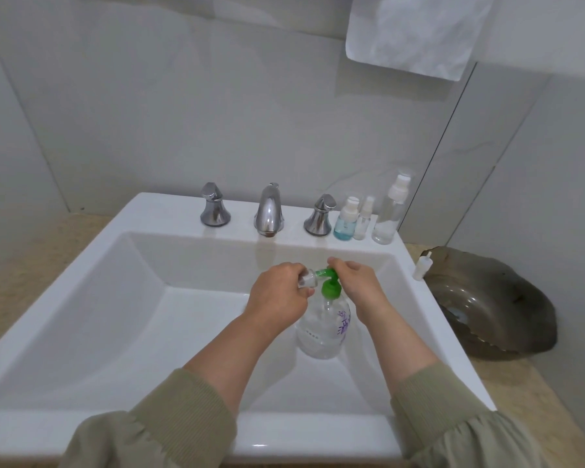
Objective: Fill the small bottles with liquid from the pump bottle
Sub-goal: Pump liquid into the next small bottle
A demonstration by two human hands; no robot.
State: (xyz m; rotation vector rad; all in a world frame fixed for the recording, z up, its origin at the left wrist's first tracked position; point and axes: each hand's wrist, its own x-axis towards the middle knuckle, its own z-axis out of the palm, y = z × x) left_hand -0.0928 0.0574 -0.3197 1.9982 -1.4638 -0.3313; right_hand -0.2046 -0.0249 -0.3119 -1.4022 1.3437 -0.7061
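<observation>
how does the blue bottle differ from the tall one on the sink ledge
The blue bottle is short; the tall bottle stands much higher. The blue bottle holds blue liquid; the tall bottle looks clear. Both stand upright on the sink ledge with white spray tops.

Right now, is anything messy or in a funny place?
One thing: a white spray top stands alone on the right rim of the sink, with no bottle under it. Nothing looks spilled.
</observation>
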